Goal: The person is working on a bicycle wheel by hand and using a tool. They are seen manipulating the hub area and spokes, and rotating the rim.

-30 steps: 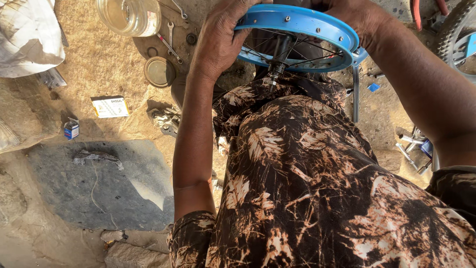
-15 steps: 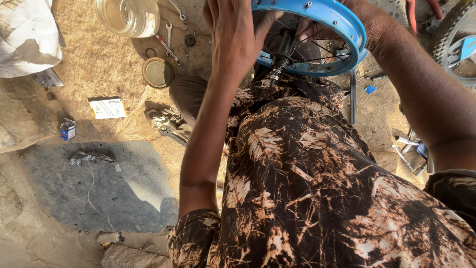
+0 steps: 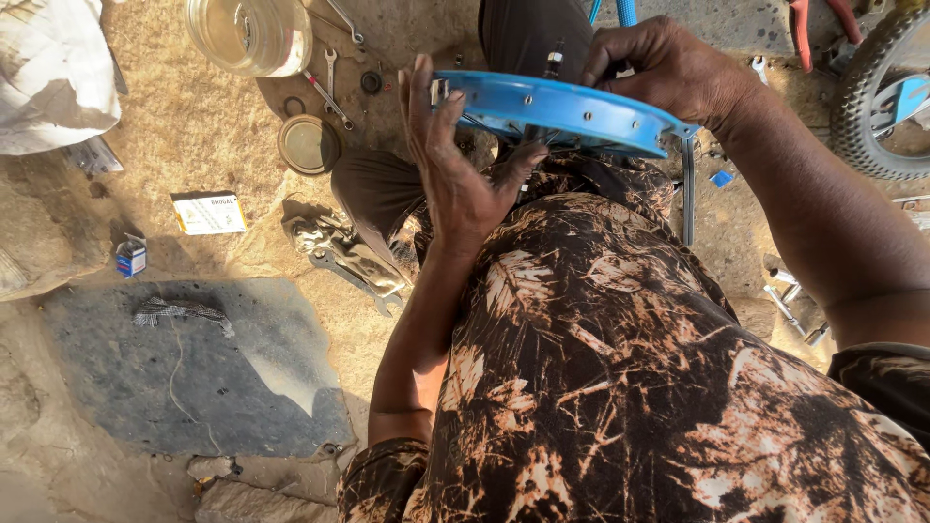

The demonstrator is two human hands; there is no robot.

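Note:
A blue bicycle wheel rim (image 3: 572,111) with dark spokes lies tilted over my lap, seen almost edge-on. My left hand (image 3: 455,165) rests flat against the rim's near left side, fingers straight and pointing up, thumb under the rim. My right hand (image 3: 668,68) curls over the rim's far right edge and grips it. My patterned brown shirt fills the lower right of the view.
On the sandy ground to the left lie a clear glass jar (image 3: 250,34), a round metal lid (image 3: 308,143), spanners (image 3: 329,82), a small white box (image 3: 208,213), a grey rag (image 3: 344,254) and a dark stone slab (image 3: 194,368). A tyre (image 3: 877,97) stands at the far right.
The rim has tipped from nearly face-on to almost edge-on. My left hand has slid from the rim's top down to its near left side with the fingers now straightened.

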